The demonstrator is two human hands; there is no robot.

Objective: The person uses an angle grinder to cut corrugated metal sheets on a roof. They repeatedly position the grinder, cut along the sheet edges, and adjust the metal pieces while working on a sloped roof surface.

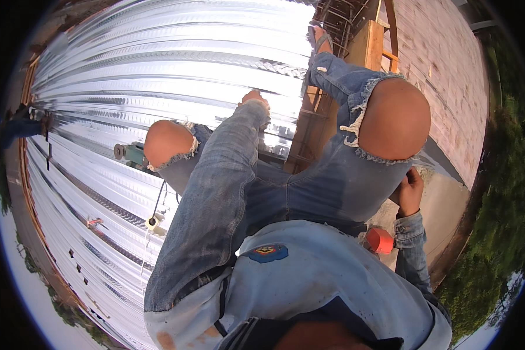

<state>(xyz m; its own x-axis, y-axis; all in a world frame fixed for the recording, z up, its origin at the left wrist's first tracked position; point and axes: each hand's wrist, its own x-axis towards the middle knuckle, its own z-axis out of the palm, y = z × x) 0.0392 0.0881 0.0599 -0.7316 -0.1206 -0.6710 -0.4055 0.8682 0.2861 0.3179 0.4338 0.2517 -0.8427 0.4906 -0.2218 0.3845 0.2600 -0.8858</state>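
My left hand (255, 100) is low over the shiny ribbed metal decking (233, 76), between my knees. Its fingers look curled, and what they hold, if anything, is hidden. Down beside my right thigh is my right hand (411, 189), its fingers bent and partly covered by the leg; I cannot make out what is in them. Close to that wrist, at my hip, shows a red block-shaped thing (380, 240). A green power tool (135, 154) lies on the decking beside my left knee. Near it hangs a dark cord with a pale plug or connector (151, 223).
Wooden formwork boards (367, 46) and steel reinforcing bars (338, 17) run along the decking's right edge, by my sandalled foot (321, 38). A pale block wall (443, 64) rises beyond. Another person (26, 128) is at the far left. A small red item (94, 221) lies on the decking.
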